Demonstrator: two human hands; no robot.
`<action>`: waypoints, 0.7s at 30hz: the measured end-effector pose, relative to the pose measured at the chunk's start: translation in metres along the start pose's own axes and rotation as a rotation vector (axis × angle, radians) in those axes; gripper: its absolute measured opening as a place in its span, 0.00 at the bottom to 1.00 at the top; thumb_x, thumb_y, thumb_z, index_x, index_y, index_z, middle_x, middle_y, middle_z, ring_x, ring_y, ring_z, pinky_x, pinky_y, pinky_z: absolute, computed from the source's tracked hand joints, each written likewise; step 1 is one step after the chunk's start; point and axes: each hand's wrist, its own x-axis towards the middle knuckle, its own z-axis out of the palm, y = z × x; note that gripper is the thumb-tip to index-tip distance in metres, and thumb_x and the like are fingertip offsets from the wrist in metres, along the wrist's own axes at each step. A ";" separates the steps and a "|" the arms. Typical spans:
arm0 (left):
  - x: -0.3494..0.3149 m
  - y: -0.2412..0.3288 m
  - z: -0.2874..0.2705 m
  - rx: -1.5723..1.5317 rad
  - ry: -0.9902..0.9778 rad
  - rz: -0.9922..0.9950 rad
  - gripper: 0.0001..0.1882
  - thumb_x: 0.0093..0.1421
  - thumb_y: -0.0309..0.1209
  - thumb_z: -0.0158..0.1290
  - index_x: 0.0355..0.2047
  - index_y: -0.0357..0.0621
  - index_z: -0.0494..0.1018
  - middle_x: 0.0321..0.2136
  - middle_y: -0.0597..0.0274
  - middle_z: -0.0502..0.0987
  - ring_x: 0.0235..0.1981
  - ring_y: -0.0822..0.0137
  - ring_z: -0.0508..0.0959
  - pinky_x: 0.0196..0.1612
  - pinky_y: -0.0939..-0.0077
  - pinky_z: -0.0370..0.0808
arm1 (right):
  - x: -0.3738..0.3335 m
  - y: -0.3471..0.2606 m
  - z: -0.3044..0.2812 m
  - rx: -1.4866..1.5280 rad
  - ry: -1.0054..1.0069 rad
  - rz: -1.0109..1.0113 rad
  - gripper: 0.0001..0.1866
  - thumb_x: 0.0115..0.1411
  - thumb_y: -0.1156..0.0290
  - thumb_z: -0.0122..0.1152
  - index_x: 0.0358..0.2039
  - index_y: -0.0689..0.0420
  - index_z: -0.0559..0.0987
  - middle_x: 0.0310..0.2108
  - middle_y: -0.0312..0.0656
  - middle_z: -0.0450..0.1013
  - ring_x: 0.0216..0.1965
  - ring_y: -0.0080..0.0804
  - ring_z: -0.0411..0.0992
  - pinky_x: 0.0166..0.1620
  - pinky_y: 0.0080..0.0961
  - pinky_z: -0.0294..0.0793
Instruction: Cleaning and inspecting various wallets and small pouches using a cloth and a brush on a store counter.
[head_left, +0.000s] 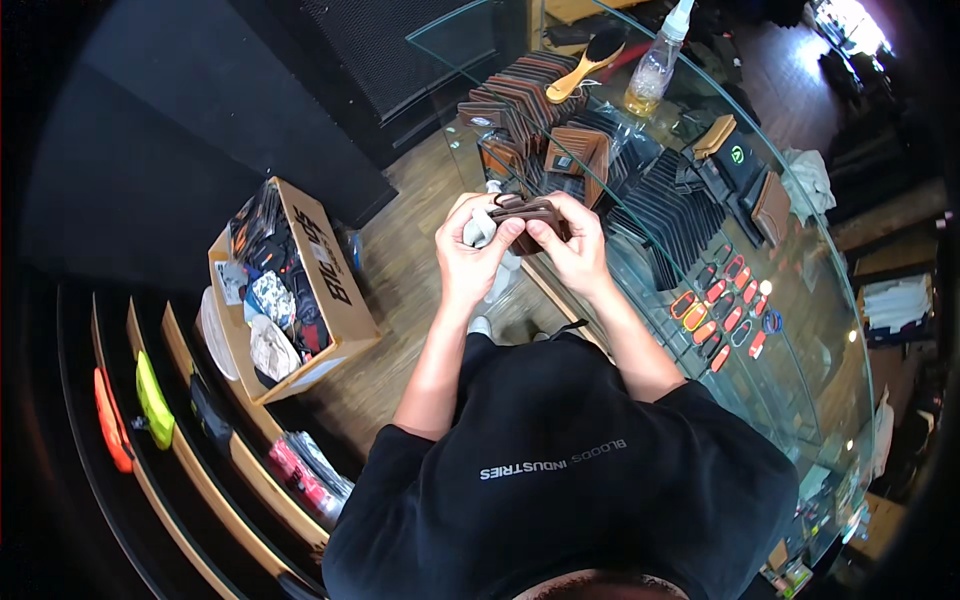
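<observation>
Both hands are raised together in front of the chest, just at the curved edge of the glass counter (640, 270), over the open strip of wooden floor (400, 290) between the counter and the cardboard box (335, 290). The left hand (468, 262) is closed around a pale cloth (480, 228) and its thumb also presses on the brown wallet (530, 215); the right hand (575, 250) is clamped on the same wallet from the other side. The wallet is in the air between the hands, not touching the glass. To the right, the counter is crowded: rows of brown and black wallets (660, 215), small red and orange items (725, 310), a wooden brush (585, 62) and a spray bottle (655, 65) farther back. To the left, the box is full of mixed goods and stands near low wooden shelves (190, 420). The inside of the wallet is hidden by the fingers, and it is hard to tell whether it is open or folded. The shelves are cut off by the dark rim.
</observation>
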 end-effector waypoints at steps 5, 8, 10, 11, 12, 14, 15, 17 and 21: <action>0.024 0.004 -0.033 0.026 -0.089 0.215 0.16 0.45 0.26 0.69 0.35 0.40 0.79 0.33 0.61 0.79 0.36 0.65 0.77 0.42 0.72 0.73 | 0.012 -0.019 0.023 -0.231 0.053 -0.306 0.14 0.48 0.75 0.71 0.36 0.62 0.81 0.32 0.45 0.78 0.33 0.38 0.78 0.37 0.28 0.76; 0.035 0.004 -0.052 -0.045 -0.133 0.307 0.16 0.43 0.27 0.70 0.34 0.41 0.79 0.32 0.62 0.79 0.35 0.66 0.76 0.39 0.72 0.72 | 0.023 -0.031 0.035 -0.306 0.037 -0.443 0.17 0.47 0.69 0.74 0.36 0.62 0.81 0.31 0.44 0.78 0.31 0.38 0.77 0.35 0.28 0.76; 0.040 0.000 -0.061 -0.092 -0.150 0.312 0.17 0.43 0.28 0.70 0.34 0.42 0.79 0.31 0.63 0.79 0.34 0.67 0.75 0.37 0.74 0.71 | 0.027 -0.035 0.044 -0.354 0.045 -0.478 0.18 0.48 0.66 0.74 0.36 0.63 0.81 0.31 0.45 0.78 0.31 0.38 0.78 0.34 0.28 0.77; 0.042 0.000 -0.065 -0.140 -0.155 0.313 0.17 0.42 0.28 0.71 0.34 0.41 0.79 0.31 0.63 0.78 0.34 0.67 0.75 0.37 0.74 0.71 | 0.028 -0.037 0.049 -0.388 0.039 -0.521 0.19 0.49 0.63 0.74 0.35 0.64 0.80 0.31 0.46 0.78 0.31 0.39 0.78 0.34 0.29 0.77; 0.045 0.000 -0.069 -0.189 -0.160 0.315 0.18 0.42 0.29 0.71 0.34 0.41 0.79 0.31 0.64 0.78 0.33 0.67 0.75 0.37 0.74 0.71 | 0.031 -0.040 0.054 -0.436 0.060 -0.564 0.19 0.49 0.63 0.73 0.34 0.64 0.80 0.30 0.46 0.77 0.30 0.40 0.78 0.34 0.29 0.77; 0.049 -0.001 -0.076 -0.224 -0.196 0.312 0.18 0.43 0.29 0.71 0.35 0.41 0.79 0.31 0.64 0.78 0.33 0.68 0.75 0.37 0.74 0.71 | 0.032 -0.044 0.063 -0.454 0.084 -0.572 0.17 0.49 0.65 0.72 0.34 0.65 0.80 0.29 0.46 0.77 0.29 0.40 0.78 0.34 0.30 0.77; 0.052 -0.002 -0.079 -0.249 -0.218 0.313 0.18 0.43 0.29 0.71 0.35 0.41 0.79 0.31 0.64 0.78 0.33 0.68 0.74 0.37 0.75 0.71 | 0.033 -0.047 0.067 -0.462 0.096 -0.587 0.16 0.49 0.66 0.72 0.33 0.65 0.80 0.28 0.46 0.77 0.29 0.40 0.78 0.33 0.30 0.77; 0.055 -0.001 -0.081 -0.268 -0.223 0.303 0.17 0.44 0.30 0.71 0.35 0.41 0.79 0.31 0.64 0.78 0.33 0.69 0.74 0.37 0.75 0.71 | 0.035 -0.051 0.075 -0.470 0.123 -0.579 0.14 0.49 0.70 0.70 0.32 0.66 0.80 0.28 0.46 0.77 0.28 0.40 0.78 0.33 0.29 0.77; 0.057 -0.009 -0.086 -0.288 -0.196 0.200 0.18 0.48 0.33 0.70 0.36 0.39 0.78 0.34 0.61 0.77 0.36 0.68 0.76 0.42 0.74 0.72 | 0.040 -0.056 0.090 -0.532 0.186 -0.510 0.10 0.49 0.73 0.67 0.31 0.66 0.80 0.27 0.47 0.78 0.27 0.38 0.78 0.31 0.27 0.76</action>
